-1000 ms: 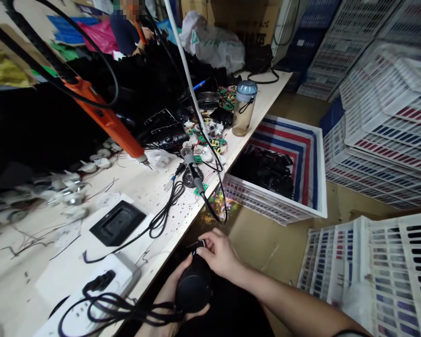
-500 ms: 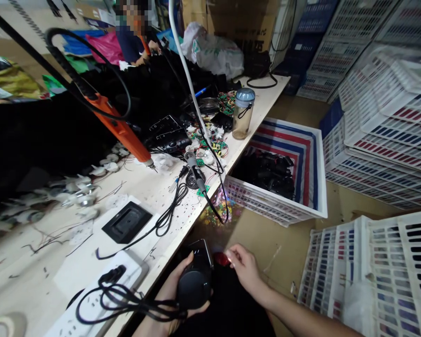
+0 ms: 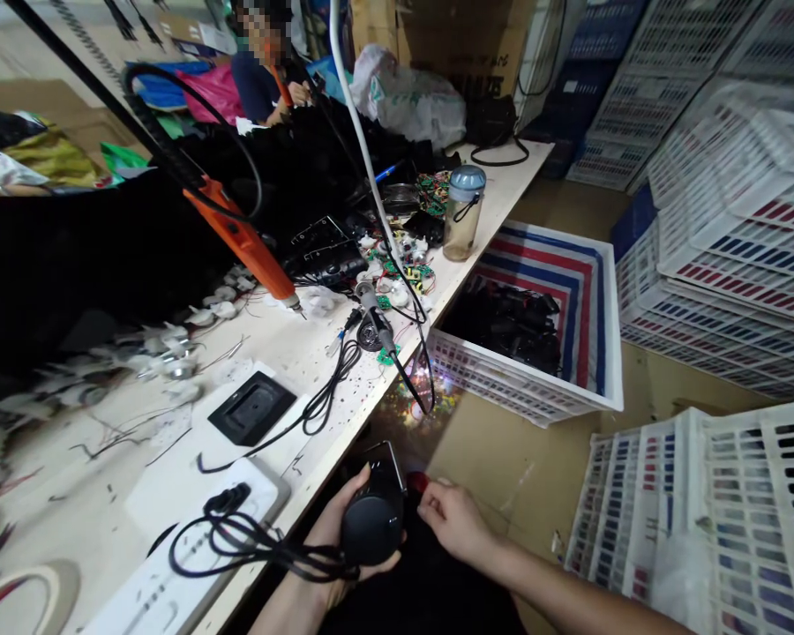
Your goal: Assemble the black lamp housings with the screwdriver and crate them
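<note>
My left hand (image 3: 331,538) is wrapped round a black round-ended device (image 3: 372,527), perhaps a small projector light, with a thin metal bracket (image 3: 397,467) on its far side. A bundled black cord (image 3: 265,551) runs from it to a plug (image 3: 228,500) in the white power strip (image 3: 191,551). Just right of the device, my right hand (image 3: 456,516) pinches a small dark red translucent piece (image 3: 418,481), partly hidden by the fingers. Coloured speckles of light (image 3: 437,401) fall on the floor beyond the device.
An orange electric screwdriver (image 3: 244,247) hangs over the workbench (image 3: 331,388), near a soldering iron (image 3: 377,317), black square frame (image 3: 251,407) and bottle (image 3: 463,216). A lined crate (image 3: 529,401) of black parts stands right of the bench. Stacked crates (image 3: 734,265) line the right. Another person (image 3: 258,79) sits behind.
The device has tilted a little in my left hand, and the bracket stands out more. My right hand has moved slightly left and down with the red piece. The view has shifted slightly.
</note>
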### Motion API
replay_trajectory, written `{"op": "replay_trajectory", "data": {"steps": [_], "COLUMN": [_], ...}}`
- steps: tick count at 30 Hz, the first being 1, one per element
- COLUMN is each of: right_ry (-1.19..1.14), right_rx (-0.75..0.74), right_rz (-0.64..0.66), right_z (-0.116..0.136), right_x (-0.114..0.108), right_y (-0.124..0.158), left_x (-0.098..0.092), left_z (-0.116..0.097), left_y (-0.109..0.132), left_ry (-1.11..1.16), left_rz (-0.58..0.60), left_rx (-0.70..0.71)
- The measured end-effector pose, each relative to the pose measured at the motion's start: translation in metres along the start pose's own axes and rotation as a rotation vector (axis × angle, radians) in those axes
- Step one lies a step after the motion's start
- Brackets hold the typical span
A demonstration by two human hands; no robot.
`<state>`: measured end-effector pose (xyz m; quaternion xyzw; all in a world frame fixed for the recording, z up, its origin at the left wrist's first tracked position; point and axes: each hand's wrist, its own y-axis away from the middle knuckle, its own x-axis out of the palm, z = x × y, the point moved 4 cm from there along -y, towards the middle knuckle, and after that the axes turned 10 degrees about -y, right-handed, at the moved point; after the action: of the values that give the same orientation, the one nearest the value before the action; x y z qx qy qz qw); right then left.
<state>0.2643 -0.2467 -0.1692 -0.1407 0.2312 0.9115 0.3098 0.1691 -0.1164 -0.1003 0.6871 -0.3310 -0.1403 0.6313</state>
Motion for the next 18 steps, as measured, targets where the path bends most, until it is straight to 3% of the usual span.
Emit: {"op": "replay_trajectory", "data": {"steps": [6, 11, 15, 18], "right_ry": [0.050, -0.024, -0.161, -0.153], "right_rx": [-0.077, -0.283, -0.566, -0.751], "right_rz": [0.081, 0.033, 0.188, 0.282], "right_z": [0.021, 0.085, 0.151, 0.187], "right_x": [-0.020, -0.051, -0.035, -0.017], "right_y": [0.000, -0.005, -0.006, -0.003], "left_x": [0.006, -0.002, -0.026, -0.048], "left_z": [0.009, 0.025, 0.031, 0.030], "left_y": [0.021, 0.066, 0.110, 0.144], "left_ry": [0.026, 0.060, 0.078, 0.021], "left_rz": [0.013, 0.004, -0.232, -0.325], "left_rx": [-0.004, -0.008, 0.096, 0.199]}}
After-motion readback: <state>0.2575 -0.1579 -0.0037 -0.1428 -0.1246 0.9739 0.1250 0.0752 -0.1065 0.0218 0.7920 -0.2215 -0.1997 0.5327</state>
